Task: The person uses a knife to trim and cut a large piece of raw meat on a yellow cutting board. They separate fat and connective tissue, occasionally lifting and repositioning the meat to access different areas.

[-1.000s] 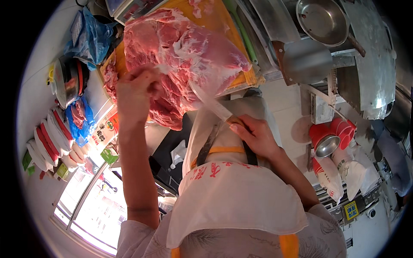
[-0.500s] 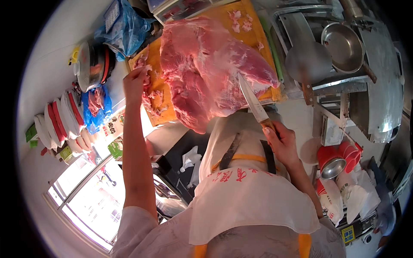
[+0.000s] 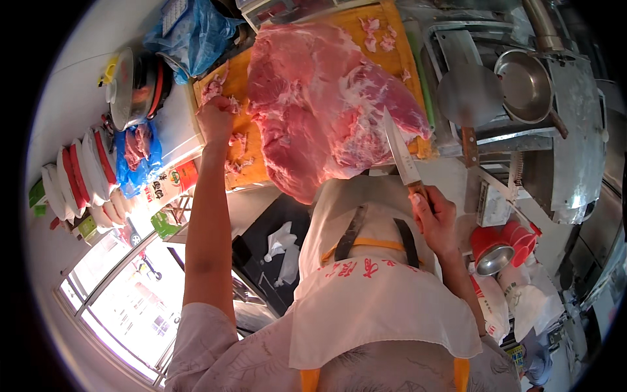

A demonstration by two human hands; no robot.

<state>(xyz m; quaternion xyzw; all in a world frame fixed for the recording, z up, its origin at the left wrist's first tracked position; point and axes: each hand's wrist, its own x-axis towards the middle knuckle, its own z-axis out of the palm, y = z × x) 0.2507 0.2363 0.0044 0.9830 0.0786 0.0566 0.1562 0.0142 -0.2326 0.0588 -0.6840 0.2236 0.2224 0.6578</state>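
Observation:
A large slab of raw pink meat (image 3: pixel 307 104) covers most of the yellow cutting board (image 3: pixel 392 32). At the board's left edge, my left hand (image 3: pixel 214 123) is closed, its fingers curled on small meat scraps (image 3: pixel 212 88); how much it grips is partly hidden. More trimmings (image 3: pixel 240 140) lie between that hand and the slab. My right hand (image 3: pixel 436 219) is wrapped round the wooden handle of a knife (image 3: pixel 403 153). The blade points up and away, its tip over or against the right part of the slab; contact cannot be made out.
Right of the board are a cleaver (image 3: pixel 469 145) and a steel saucepan (image 3: pixel 524 85). A lidded pot (image 3: pixel 130 91), a blue plastic bag (image 3: pixel 202 39) and meat on blue plastic (image 3: pixel 137 147) stand to the left. Scraps (image 3: pixel 370 32) lie at the board's far right.
My left hand has shifted slightly over the scraps at the board's left edge. The knife has moved a little to the right in my right hand. The whole view has shifted slightly.

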